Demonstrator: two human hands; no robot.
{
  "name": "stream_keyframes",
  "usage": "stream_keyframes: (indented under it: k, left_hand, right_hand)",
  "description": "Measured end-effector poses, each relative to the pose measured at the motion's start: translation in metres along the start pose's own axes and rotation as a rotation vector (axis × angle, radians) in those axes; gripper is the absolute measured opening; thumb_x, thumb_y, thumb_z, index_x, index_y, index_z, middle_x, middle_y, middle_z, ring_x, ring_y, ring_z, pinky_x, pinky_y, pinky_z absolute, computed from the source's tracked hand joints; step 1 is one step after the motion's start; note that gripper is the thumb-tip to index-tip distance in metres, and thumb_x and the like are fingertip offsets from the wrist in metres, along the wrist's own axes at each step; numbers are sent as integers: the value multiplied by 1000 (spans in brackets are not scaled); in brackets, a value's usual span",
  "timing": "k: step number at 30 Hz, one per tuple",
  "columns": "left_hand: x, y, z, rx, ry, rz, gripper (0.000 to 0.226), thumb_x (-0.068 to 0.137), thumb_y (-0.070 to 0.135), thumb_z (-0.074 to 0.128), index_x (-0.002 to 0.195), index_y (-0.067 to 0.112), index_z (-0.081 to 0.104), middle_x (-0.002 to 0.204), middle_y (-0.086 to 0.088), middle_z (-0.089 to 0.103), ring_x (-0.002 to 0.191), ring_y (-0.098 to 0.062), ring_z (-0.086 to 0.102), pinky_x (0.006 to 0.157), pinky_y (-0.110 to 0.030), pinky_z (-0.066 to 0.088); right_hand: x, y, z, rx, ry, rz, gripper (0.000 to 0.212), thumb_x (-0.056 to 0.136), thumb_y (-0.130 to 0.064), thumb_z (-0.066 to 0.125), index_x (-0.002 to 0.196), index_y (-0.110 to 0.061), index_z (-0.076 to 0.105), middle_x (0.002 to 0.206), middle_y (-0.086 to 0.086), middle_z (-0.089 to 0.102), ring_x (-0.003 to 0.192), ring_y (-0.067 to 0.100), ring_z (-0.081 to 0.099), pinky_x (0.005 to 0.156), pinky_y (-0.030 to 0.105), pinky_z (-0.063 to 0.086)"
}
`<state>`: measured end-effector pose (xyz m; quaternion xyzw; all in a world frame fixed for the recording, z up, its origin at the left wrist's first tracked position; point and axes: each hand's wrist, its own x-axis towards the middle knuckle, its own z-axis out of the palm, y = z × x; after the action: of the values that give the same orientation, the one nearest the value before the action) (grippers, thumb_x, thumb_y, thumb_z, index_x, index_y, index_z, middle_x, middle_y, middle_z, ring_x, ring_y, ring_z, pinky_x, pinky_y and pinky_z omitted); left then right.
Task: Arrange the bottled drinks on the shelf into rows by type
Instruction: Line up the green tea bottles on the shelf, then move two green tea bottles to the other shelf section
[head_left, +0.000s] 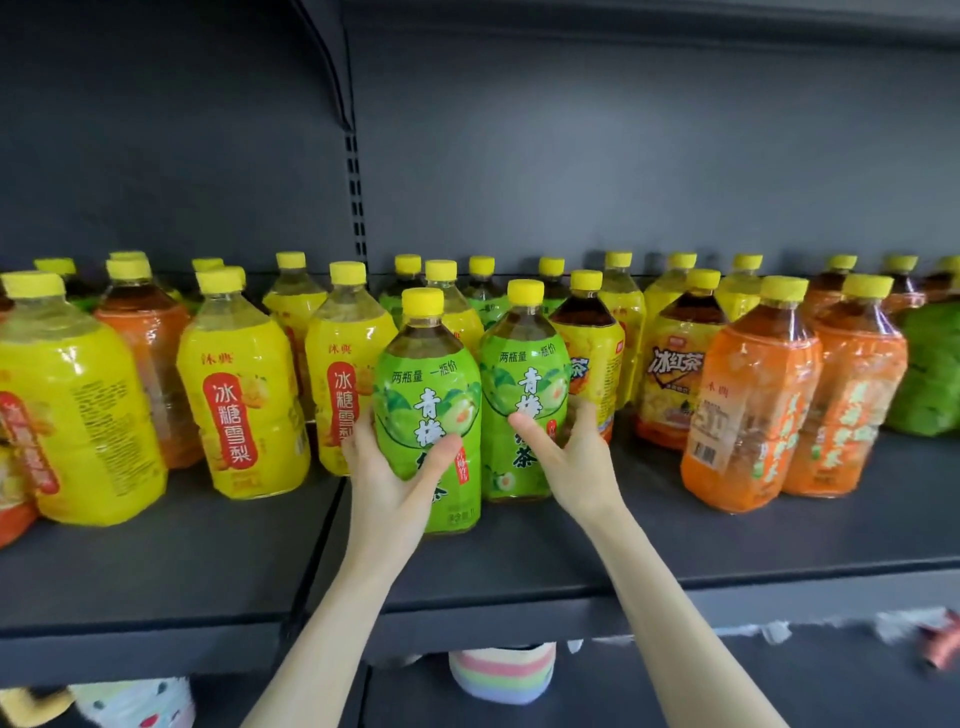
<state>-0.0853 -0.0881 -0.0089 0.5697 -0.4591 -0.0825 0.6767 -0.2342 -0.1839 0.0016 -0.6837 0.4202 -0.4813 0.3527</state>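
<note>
Two green-labelled tea bottles with yellow caps stand side by side at the front middle of the dark shelf (519, 540). My left hand (387, 475) grips the left green bottle (423, 400) from below, thumb across its label. My right hand (566, 457) holds the right green bottle (519, 384), thumb on the label and fingers curled round its right side. Yellow pear-drink bottles (241, 384) stand to the left. Orange-labelled bottles (748, 410) stand to the right. More green bottles (480, 296) sit behind.
A yellow iced-tea bottle (675, 374) and another (589, 353) stand right of my hands. A green bottle (930, 374) is at the far right edge. An upright shelf post (356, 197) splits the back panel. Soft items (501, 678) lie on the lower shelf.
</note>
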Motion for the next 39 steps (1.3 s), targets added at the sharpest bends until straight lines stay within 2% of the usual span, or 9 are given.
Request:
stream_keyframes:
  k: [5, 10, 15, 20, 23, 26, 29, 34, 39]
  left_hand:
    - [2, 0, 3, 157, 34, -61, 101, 56, 76, 57, 140, 25, 31, 138, -1, 35, 130, -18, 31, 109, -53, 29]
    - [6, 1, 3, 166, 36, -55, 101, 57, 75, 56, 140, 21, 32, 136, -2, 39, 127, -16, 33, 107, -44, 31]
    - [-1, 4, 5, 247, 47, 0, 94, 72, 72, 55, 142, 15, 28, 138, -3, 40, 124, -13, 36, 96, -26, 30]
    - [-24, 8, -2, 289, -61, -31, 81, 86, 55, 44, 150, 19, 10, 153, 1, 29, 137, -19, 33, 109, -39, 34]
    - [-45, 8, -8, 563, 10, -41, 66, 91, 37, 52, 145, 8, 28, 140, -12, 44, 125, -30, 45, 95, -43, 42]
    - [-67, 18, -4, 655, 81, 83, 36, 86, 24, 61, 117, 5, 58, 109, -12, 57, 96, -33, 58, 70, -35, 45]
    - [-76, 44, 17, 644, -44, 248, 17, 85, 21, 63, 98, 11, 64, 94, -3, 62, 82, -25, 62, 65, -28, 40]
    - [-91, 108, 93, 569, -251, 451, 25, 88, 38, 52, 101, 19, 61, 86, 7, 67, 75, -14, 63, 64, -36, 53]
    - [-145, 163, 192, 434, -316, 540, 21, 89, 36, 56, 103, 21, 62, 84, 10, 65, 75, -12, 62, 64, -37, 54]
  right_hand:
    - [0, -1, 7, -126, 99, -29, 54, 80, -51, 68, 114, -10, 54, 114, 4, 58, 101, 18, 51, 87, 33, 42]
    - [2, -3, 3, -232, 117, -47, 55, 82, -54, 63, 112, -8, 57, 110, 6, 56, 90, 16, 44, 77, 29, 34]
    - [-1, -3, 2, -312, 92, -63, 60, 86, -57, 55, 123, -9, 55, 123, 5, 53, 110, 26, 51, 85, 36, 39]
    - [-11, 1, -8, -345, -2, -69, 53, 93, -48, 53, 132, -12, 49, 117, 9, 64, 106, 32, 58, 83, 39, 46]
    - [-26, 4, -27, -384, -59, -99, 41, 94, -31, 57, 132, -15, 54, 122, 7, 63, 106, 29, 61, 90, 43, 50]
    - [-39, 0, -59, -398, -71, -157, 29, 92, -25, 60, 119, -14, 63, 112, 6, 63, 94, 28, 64, 85, 45, 53]
    - [-49, -8, -103, -435, -35, -225, 29, 94, -24, 59, 119, -12, 63, 112, 8, 64, 95, 26, 64, 84, 43, 53]
    - [-76, -14, -207, -468, 90, -275, 25, 95, -28, 57, 115, -16, 65, 109, 5, 69, 97, 24, 63, 83, 38, 50]
    - [-115, 7, -335, -538, 183, -277, 19, 93, -24, 59, 109, -15, 67, 103, 0, 69, 92, 17, 63, 81, 39, 51]
